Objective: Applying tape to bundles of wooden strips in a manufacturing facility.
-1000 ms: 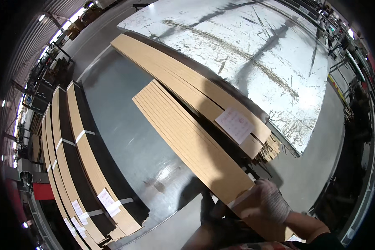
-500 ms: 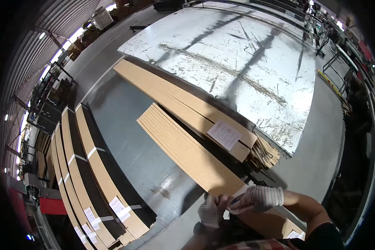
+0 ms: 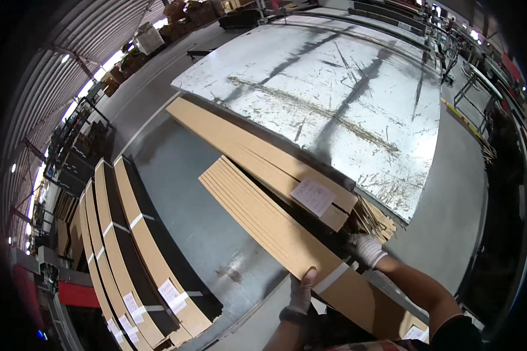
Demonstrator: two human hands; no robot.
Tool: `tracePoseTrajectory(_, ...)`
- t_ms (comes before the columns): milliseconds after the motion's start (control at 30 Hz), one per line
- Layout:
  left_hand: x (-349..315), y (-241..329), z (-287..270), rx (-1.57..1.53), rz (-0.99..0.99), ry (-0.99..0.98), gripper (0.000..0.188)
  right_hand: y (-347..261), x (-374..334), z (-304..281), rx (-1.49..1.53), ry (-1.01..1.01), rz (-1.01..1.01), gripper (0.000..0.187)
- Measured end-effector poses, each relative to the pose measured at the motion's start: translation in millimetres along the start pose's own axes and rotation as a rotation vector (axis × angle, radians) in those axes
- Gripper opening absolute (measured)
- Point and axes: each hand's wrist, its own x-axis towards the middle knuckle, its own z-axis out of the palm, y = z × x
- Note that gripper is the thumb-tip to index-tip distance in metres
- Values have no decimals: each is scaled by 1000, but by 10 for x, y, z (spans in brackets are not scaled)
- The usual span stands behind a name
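Observation:
A long bundle of flat tan cardboard strips runs slantwise from mid-table toward my body. A white band of tape crosses its top near my hands. My left hand, in a pale glove with bare thumb, grips the bundle's near edge, thumb on top and fingers out of sight below. At the far edge, just past the tape, is my gloved right hand, its fingers curled in shadow; what they hold, if anything, is hidden. Beyond lies another cardboard bundle with a white paper label.
Several taped, labelled cardboard bundles stand at the left of the grey tabletop. A large scuffed white-topped table lies beyond. Splintered strip ends jut out near my right hand. A yellow bar is at the far right.
My hands were together over the near edge and have parted. The right moved across to the far edge; the left now clasps the near edge. The white tape now shows plainly across the bundle.

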Motion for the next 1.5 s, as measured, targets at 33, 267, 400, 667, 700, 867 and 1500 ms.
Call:
tracePoseTrajectory(33,-43,-377,-340,235,-43,-128,67,-299,-156,-304,460,10,-23,51)
tracePoseTrajectory(267,-890,-8,56,8,-281,-289,82,-397,-202,-334,312,-178,-313,52)
tracePoseTrajectory(400,-256,-87,102,10,-110,-4,56,-829,-367,-385,84,-22,-187,60)
tracePoseTrajectory(667,-762,818,509,518,252,-77,64,-662,-783,-1130,-31,-307,-146,59)
tracePoseTrajectory(700,-841,1043,527,755,264,-182,55,-730,-828,-1054,136,-501,-351,47)
tracePoseTrajectory(867,-1073,1070,211,293,-150,-525,23,-766,-767,-1247,669,-789,-926,36)
tracePoseTrajectory(1500,-239,-544,-700,67,-632,-204,65,-1033,-954,16,61,373,-215,88)
